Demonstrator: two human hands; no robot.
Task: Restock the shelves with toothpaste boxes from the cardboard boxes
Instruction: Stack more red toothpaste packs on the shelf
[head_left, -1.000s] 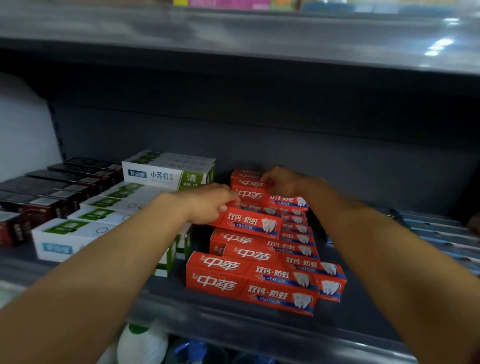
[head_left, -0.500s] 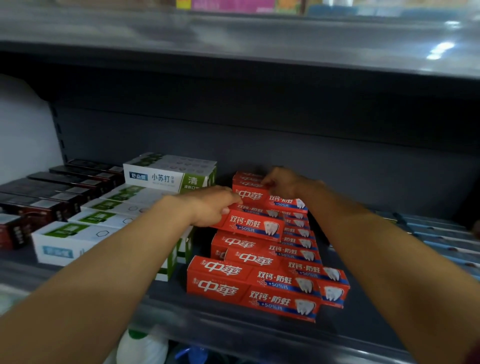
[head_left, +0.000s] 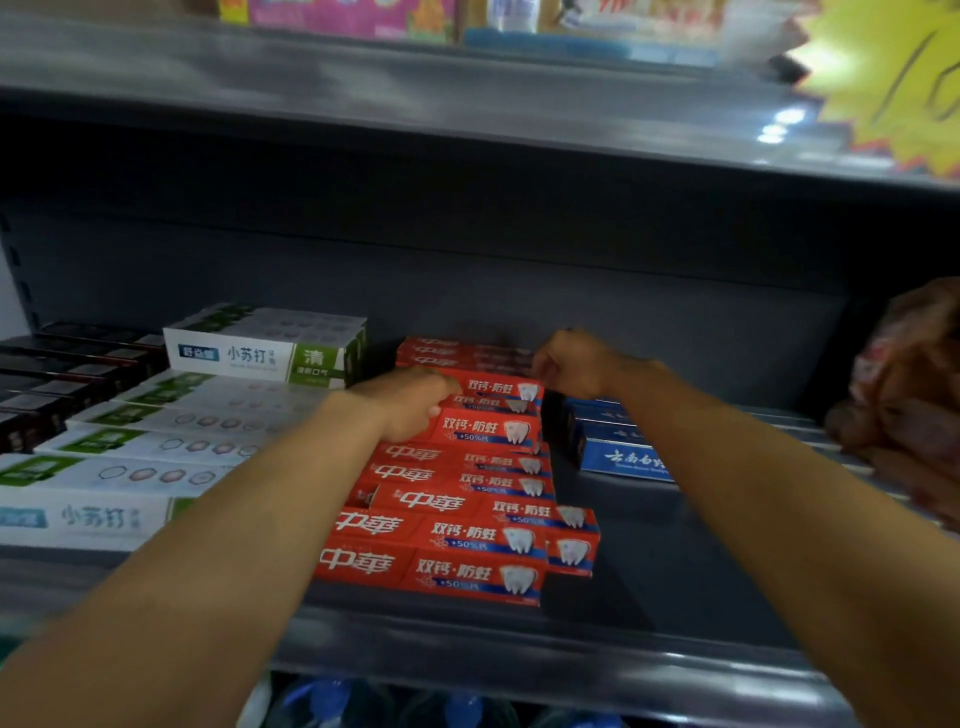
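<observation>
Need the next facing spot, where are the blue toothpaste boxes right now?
The blue toothpaste boxes sit on the shelf right of the red stack, under the right forearm.

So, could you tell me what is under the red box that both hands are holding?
More red toothpaste boxes are stacked beneath the held red box; the left hand covers their left ends.

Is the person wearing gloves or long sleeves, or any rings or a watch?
No gloves. The left hand and right hand are bare, and both forearms are uncovered as far as the picture shows, with no sleeve edge in view. No watch or bracelet shows at the wrists. The fingers are too blurred to tell about rings.
</observation>
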